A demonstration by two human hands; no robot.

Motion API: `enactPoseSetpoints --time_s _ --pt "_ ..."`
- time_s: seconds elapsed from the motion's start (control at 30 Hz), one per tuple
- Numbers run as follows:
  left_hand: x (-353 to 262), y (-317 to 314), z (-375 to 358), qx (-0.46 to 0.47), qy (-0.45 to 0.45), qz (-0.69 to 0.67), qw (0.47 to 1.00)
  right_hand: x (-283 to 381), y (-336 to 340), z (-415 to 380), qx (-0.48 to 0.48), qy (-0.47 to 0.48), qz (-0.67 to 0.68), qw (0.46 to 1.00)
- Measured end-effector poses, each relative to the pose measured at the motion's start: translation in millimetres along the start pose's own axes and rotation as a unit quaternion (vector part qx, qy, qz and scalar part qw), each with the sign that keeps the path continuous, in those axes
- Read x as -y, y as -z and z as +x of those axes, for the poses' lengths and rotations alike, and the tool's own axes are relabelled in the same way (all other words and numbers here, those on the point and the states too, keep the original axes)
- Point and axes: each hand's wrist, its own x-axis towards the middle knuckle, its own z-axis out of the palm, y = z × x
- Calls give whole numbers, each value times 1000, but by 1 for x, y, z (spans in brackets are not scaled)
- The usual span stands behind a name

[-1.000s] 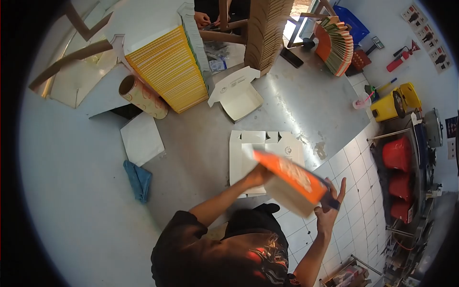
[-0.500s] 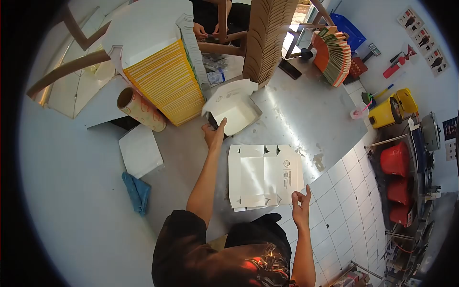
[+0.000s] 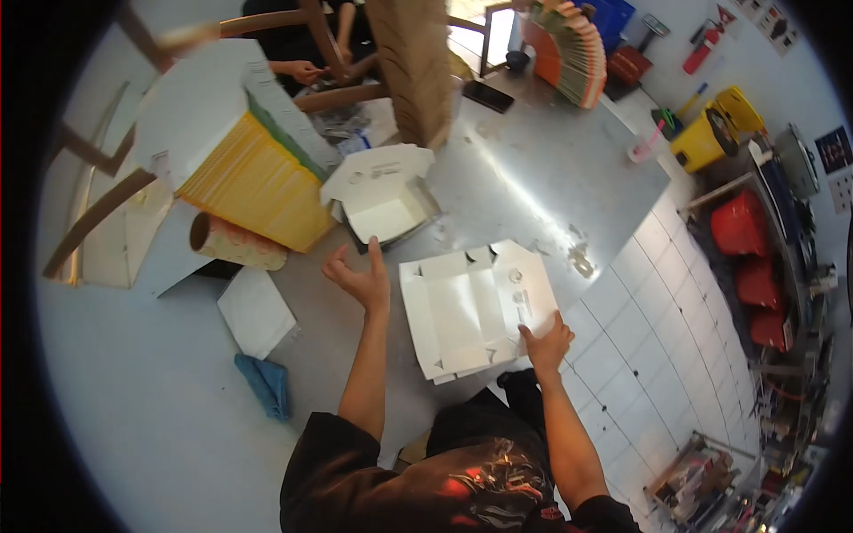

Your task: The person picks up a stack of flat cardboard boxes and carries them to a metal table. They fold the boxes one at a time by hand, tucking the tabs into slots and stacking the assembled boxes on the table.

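Observation:
A folded white cardboard box (image 3: 384,222) stands on the metal table with its printed lid flap raised. Just in front of it is my left hand (image 3: 360,280), its fingers spread and nothing in them. A flat, unfolded box blank (image 3: 462,306) lies nearer my body, creased and printed on its right panel; another sheet edge shows beneath it. My right hand (image 3: 548,346) grips the blank's right edge, thumb on top; the undersides of the fingers are hidden.
A tall stack of yellow-edged boxes (image 3: 258,178) and a patterned roll (image 3: 235,242) stand left. A white packet (image 3: 256,311) and blue cloth (image 3: 263,386) lie nearby. Farther back are a phone (image 3: 488,96), fanned orange cartons (image 3: 569,58) and a seated person's hands (image 3: 306,71).
My left hand has let go of the folded box and drawn back. My right hand has closed on the blank's edge, and the blank has turned slightly. The view has shifted.

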Motion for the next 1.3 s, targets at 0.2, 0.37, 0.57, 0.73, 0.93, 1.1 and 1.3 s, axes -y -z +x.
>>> enactPoseSetpoints --time_s 0.2,0.37,0.57,0.73,0.93,1.1,1.3 --pt "-35 -26 -70 516 -161 16 841 10 0 0 -46 -1 71 996" --pt "-30 -58 -78 580 -202 181 768 8 8 -6 -25 -18 78 996" --pt "-16 -55 -68 564 -275 121 770 -13 16 -36 -122 -24 258 958" --pt "-29 -64 -74 551 -280 105 779 -28 14 -50 -117 -40 270 955" --pt "-24 -72 -87 554 -288 110 773 -24 19 -61 -74 -56 331 939" --pt "-23 -74 -88 523 -233 -16 819 -22 22 -67 -61 -60 329 940" --pt "-48 -43 -77 477 -129 -224 840 4 86 -55 -45 50 297 953"
